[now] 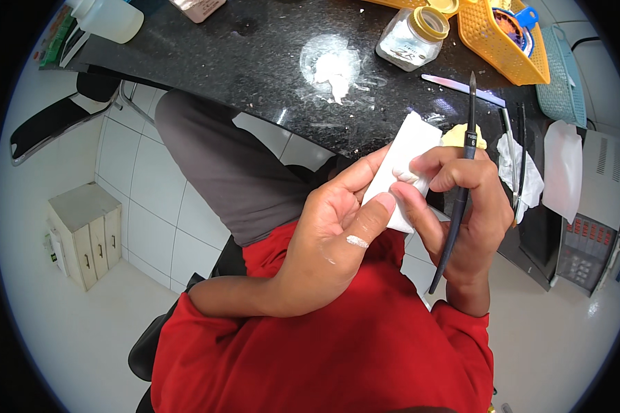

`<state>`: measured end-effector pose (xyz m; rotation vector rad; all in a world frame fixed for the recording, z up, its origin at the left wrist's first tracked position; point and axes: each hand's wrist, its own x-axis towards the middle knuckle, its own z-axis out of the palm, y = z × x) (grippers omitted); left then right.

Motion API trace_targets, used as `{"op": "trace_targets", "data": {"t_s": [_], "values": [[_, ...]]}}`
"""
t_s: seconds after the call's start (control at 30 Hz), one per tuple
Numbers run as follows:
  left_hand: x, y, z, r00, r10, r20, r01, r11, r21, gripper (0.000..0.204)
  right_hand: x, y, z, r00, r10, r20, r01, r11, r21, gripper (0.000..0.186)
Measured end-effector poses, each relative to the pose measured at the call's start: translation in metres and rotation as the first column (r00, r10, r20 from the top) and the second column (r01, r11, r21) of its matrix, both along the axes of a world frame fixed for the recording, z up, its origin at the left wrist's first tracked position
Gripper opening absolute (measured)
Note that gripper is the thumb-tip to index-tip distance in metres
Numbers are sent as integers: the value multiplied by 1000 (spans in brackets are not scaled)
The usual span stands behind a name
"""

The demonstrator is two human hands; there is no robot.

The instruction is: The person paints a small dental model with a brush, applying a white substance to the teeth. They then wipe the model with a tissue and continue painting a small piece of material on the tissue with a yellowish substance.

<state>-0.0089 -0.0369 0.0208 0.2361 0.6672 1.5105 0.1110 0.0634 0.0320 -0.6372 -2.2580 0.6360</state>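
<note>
Against the counter's near edge, my left hand [334, 237] grips a flat white rectangular pad [415, 141], thumb on top and fingers behind it. A white smear marks the thumb. My right hand [468, 199] is closed above the pad, with its thumb and index finger at a small white lump [405, 173]. Its fingers partly cover the lump, and I cannot make out its kind. A dark-handled, fine-tipped brush [457, 213] is also held in the right hand, tip pointing away from me.
White powder [337, 76] is scattered over the black speckled counter [241, 55]. Around it are a gold-rimmed jar [410, 45], a yellow basket [506, 48], a pale purple strip [461, 89] and crumpled tissue [527, 172]. A grey machine [592, 227] stands right; a black chair [58, 124] is left.
</note>
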Motion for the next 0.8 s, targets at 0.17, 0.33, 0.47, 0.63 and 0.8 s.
{"op": "trace_targets", "data": {"t_s": [0.17, 0.33, 0.47, 0.63, 0.8], "values": [[3, -2, 0, 1000, -1, 10, 1, 1000, -8, 48, -1, -3, -1, 1000, -21, -23, 21, 1000, -6, 32], [6, -5, -4, 994, 21, 111, -16, 999, -43, 44, -5, -11, -5, 991, -85, -107, 77, 994, -77, 32], [9, -4, -2, 983, 93, 160, -86, 995, -47, 43, -6, -18, -11, 973, -146, -177, 116, 979, -170, 33], [7, -3, 3, 969, 132, 208, -125, 991, -47, 42, -7, -24, -16, 960, -162, -229, 139, 984, -115, 34], [4, -4, 2, 971, 128, 203, -124, 992, -33, 41, -5, -23, -13, 974, -114, -195, 105, 993, -58, 36]]}}
